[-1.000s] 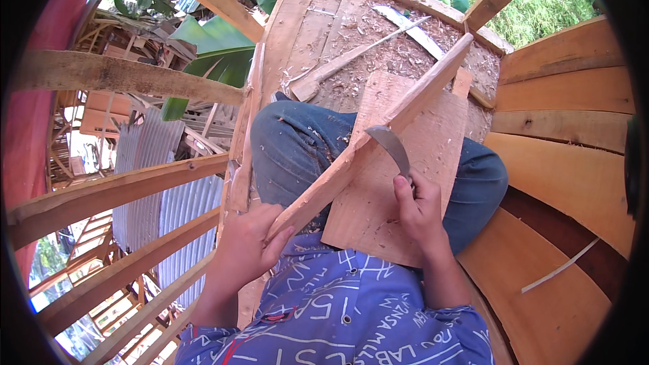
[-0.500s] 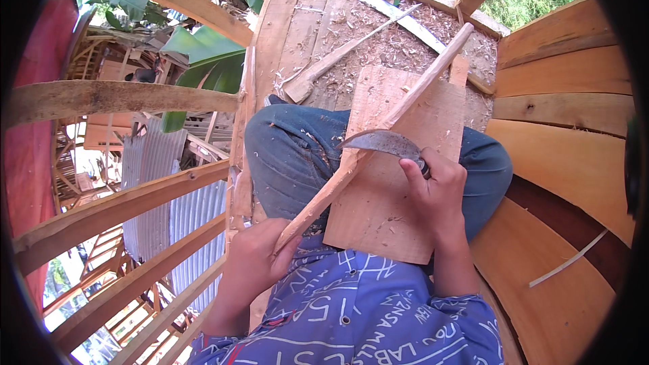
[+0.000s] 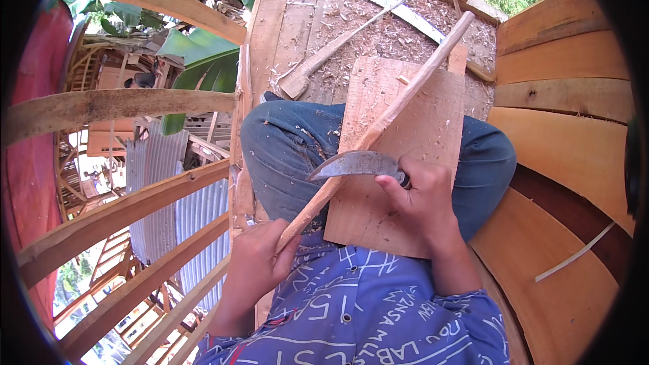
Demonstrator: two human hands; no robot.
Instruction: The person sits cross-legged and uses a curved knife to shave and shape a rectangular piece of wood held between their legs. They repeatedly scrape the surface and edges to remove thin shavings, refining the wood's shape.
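My left hand [image 3: 260, 257] is closed round the near end of a long wooden stick [image 3: 405, 98], which slants up and away to the right. In my right hand [image 3: 426, 196] is the dark handle of a curved knife [image 3: 358, 163]. The blade lies across the stick, nearer my left hand than its far end, with its tip pointing left. Beneath the stick a flat wooden board [image 3: 378, 226] rests across my lap. A small wood chip lies on the board beside the stick.
Shavings cover the plank floor [image 3: 318, 13] ahead. A long pale blade [image 3: 416, 23] and a paddle-shaped wooden piece [image 3: 304, 74] lie there. Slatted rails [image 3: 128, 105] stand at left, plank walls [image 3: 554, 138] at right. A thin strip [image 3: 574, 253] sits low on the right.
The knife has slid along the stick toward me and to the left, my right hand moving with it. My left hand keeps its hold on the near end.
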